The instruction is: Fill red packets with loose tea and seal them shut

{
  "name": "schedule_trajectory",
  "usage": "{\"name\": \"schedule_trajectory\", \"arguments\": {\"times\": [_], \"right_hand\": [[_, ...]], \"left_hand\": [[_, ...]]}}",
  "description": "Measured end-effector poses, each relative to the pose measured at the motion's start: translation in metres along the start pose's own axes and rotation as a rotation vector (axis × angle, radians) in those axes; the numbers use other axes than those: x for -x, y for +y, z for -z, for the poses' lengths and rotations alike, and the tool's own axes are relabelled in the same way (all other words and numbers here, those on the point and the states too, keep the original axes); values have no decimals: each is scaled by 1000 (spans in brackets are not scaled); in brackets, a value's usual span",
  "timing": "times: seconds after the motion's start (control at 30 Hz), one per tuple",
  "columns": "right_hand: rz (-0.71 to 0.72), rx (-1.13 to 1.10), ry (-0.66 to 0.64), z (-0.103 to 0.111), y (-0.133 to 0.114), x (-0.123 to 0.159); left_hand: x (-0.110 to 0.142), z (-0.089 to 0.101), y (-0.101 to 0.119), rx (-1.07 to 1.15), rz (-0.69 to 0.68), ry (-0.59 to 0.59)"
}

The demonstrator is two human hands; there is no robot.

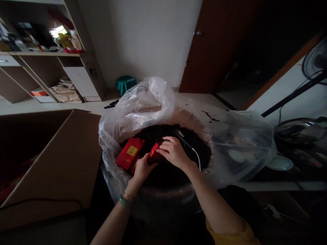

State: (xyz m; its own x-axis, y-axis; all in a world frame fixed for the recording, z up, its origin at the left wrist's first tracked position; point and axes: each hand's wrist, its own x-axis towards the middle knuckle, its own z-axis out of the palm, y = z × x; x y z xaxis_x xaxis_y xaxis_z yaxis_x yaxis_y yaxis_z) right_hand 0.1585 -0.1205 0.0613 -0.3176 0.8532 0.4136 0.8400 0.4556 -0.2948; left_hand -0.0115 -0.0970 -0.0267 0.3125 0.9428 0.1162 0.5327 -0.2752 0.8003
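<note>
My left hand (142, 167) grips the lower left of a small red packet (154, 149), thumb and fingers closed on it. From the other side, my right hand (175, 153) has its fingers bent over the packet's top right edge. Left of my hands lies a larger red packet (124, 160) with a yellow label; part of another red piece shows beneath it. All this is over dark, loose, crumbly material (166, 177) in a wide round container lined with a clear plastic bag (109, 127). A black handheld device (183, 139) with a white cable rests on the material, beyond my right hand.
An open cardboard box (74, 153) stands at the left. Clear plastic sheeting (237, 143) spreads to the right, near a pale lid-like disc (279, 163). A fan (315, 58) is at far right, shelves (46, 53) at back left, a green bin (125, 84) by the wall.
</note>
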Motion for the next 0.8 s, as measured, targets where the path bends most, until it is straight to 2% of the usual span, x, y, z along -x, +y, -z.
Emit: {"name": "schedule_trajectory", "arguments": {"times": [0.27,0.4,0.57,0.7,0.8], "right_hand": [[-46,53,2,-9,10,2],[-52,18,-58,-8,8,1],[-10,-35,-113,-2,0,-1],[-94,-133,-74,-2,2,3],[-133,-172,-160,-4,6,6]], "left_hand": [[-2,0,0,125,44,-95],[-1,-1,1,194,12,-120],[-2,6,7,458,13,-112],[-2,11,11,635,91,-197],[-2,13,14,692,106,-209]]}}
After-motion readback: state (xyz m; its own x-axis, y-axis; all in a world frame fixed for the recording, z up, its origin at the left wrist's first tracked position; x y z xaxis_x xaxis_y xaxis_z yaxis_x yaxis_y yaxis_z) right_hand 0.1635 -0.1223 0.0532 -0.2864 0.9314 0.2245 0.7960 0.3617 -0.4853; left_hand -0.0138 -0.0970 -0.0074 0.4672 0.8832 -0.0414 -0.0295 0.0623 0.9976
